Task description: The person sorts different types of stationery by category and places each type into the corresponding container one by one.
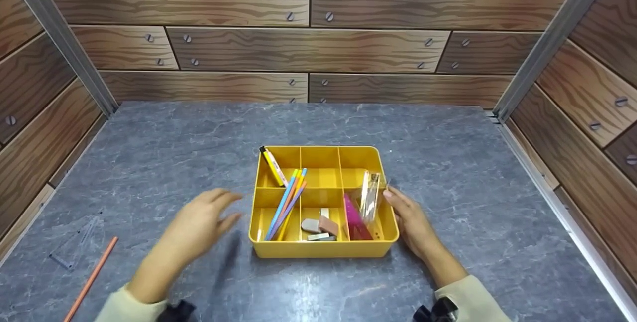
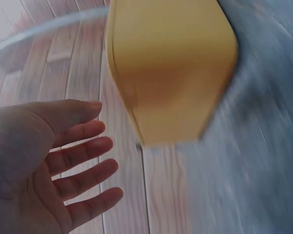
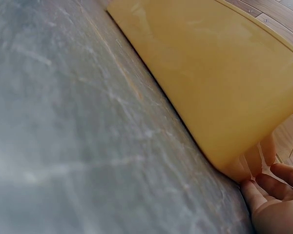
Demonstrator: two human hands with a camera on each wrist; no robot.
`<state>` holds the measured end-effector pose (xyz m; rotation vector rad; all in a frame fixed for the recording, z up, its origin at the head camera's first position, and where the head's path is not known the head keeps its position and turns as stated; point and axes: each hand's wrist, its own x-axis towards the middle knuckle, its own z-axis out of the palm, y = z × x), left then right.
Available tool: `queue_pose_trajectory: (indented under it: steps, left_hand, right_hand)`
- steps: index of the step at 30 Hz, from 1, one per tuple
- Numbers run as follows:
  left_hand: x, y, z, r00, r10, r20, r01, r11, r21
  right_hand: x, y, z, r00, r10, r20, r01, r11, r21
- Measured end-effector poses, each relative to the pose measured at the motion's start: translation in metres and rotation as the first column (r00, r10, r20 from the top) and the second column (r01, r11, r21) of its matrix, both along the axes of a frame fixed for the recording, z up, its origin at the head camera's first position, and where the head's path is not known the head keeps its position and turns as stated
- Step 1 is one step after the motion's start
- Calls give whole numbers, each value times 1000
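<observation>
A yellow box (image 1: 318, 250) divided into several compartments stands on the table. Its front left compartment holds colored pencils (image 1: 286, 205); pens (image 1: 272, 166) stand behind them. Erasers (image 1: 320, 227) lie in the front middle one. At front right are a magenta triangular piece (image 1: 355, 220) and a clear, shiny item (image 1: 369, 197) whose kind I cannot tell. My right hand (image 1: 414, 225) touches the box's right side, fingertips near the wall in the right wrist view. My left hand (image 1: 199, 225), fingers spread and holding nothing, hovers left of the box, apart from it.
On the table's left lie a clear set square (image 1: 77, 245) and an orange-red stick (image 1: 92, 277), perhaps a pencil. Wood-patterned walls (image 1: 239, 51) enclose the grey marbled table (image 1: 199, 138) at the back and sides.
</observation>
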<state>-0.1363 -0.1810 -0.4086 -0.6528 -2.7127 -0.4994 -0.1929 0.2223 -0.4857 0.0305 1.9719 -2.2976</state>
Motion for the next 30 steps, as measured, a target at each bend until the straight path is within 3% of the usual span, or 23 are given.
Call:
queue_pose_trajectory:
  steps: [5,11,17,23,27,30]
  left_hand:
    - [10,-43,-11,992,124,11,-124,992,1]
    - [22,-87,-26,965,251,76,-245,966,-78]
    - [34,-126,-36,912,369,178,-339,924,-177]
    - [45,-161,-45,862,439,255,-388,893,-227]
    - [48,-176,-50,811,479,335,-415,876,-247]
    - [49,-180,-52,802,484,350,-416,873,-253]
  right_hand:
    - [0,0,0,1000,-1,3,1,1000,11]
    - [1,0,1,1000,-5,3,5,1000,19]
    - [0,0,0,1000,-9,0,9,1000,14]
    - [0,-1,0,1000,-4,-5,4,1000,-1]
    - [0,-1,0,1000,-11,-7,11,1000,5]
    - [0,0,-1,1000,-13,-3,13,1000,8]
